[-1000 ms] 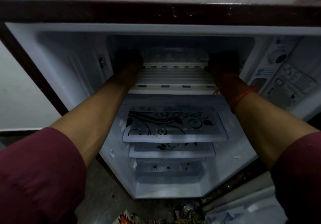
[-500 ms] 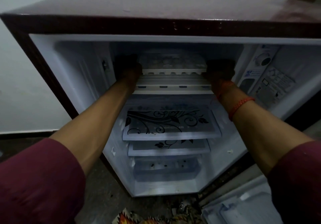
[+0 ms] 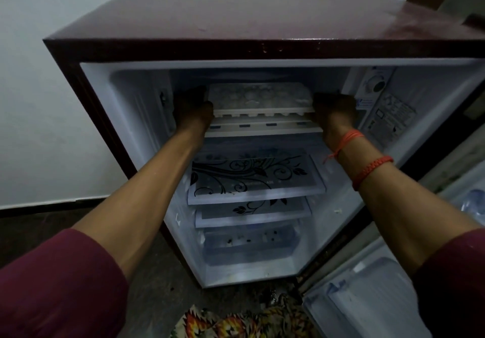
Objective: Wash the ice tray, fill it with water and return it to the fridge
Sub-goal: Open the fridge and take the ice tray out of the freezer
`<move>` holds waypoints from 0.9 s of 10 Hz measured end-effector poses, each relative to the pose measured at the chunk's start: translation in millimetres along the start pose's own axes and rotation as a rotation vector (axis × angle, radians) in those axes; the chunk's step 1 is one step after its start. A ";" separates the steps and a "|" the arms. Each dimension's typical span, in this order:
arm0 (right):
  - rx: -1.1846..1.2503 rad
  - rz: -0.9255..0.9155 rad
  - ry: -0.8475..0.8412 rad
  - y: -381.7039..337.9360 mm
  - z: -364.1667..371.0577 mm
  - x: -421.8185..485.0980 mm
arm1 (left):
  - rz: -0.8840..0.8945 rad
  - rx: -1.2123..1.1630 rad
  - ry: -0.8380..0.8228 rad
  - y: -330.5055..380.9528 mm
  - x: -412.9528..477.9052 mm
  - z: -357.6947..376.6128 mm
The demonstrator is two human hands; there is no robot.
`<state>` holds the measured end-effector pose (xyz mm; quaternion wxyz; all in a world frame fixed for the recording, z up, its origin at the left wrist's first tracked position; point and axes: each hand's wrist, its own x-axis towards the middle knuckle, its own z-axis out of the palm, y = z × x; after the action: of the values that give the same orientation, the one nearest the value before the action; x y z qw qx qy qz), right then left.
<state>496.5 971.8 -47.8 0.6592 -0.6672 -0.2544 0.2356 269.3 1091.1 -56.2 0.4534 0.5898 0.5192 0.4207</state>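
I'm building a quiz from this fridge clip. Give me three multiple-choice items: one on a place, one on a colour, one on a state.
1. Where is the ice tray?
A. top compartment
B. bottom drawer
C. on the floor

2. What colour is the fridge outside?
A. white
B. dark maroon
C. green

3. How do the hands hold the tray?
A. only one hand touches it
B. neither touches it
C. one at each end

Answers:
1 A, it sits above the patterned shelves.
2 B, the top panel is dark maroon.
3 C, the left hand and right hand grip opposite ends.

ice tray [image 3: 258,99] in fridge [image 3: 262,49] top compartment, between both hands.
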 end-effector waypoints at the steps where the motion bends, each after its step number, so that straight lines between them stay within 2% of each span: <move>1: -0.003 0.087 0.058 0.8 -3.8 -3.1 | -0.009 -0.039 0.009 8.5 -20.7 -6.6; 2: -0.086 0.087 0.116 -1.5 -9.3 -15.9 | 0.021 -0.042 0.003 13.4 -38.0 -14.1; 5: -0.130 0.057 0.270 -2.1 -32.2 -77.9 | 0.014 -0.110 -0.041 16.6 -88.1 -36.2; 9: 0.029 0.046 0.339 -4.7 -70.6 -180.3 | -0.022 -0.204 -0.135 15.4 -161.1 -62.0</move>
<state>405.3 800.9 -45.5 0.6966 -0.6935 -0.1207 0.1384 195.6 936.2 -30.7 0.5495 0.5621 0.4483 0.4256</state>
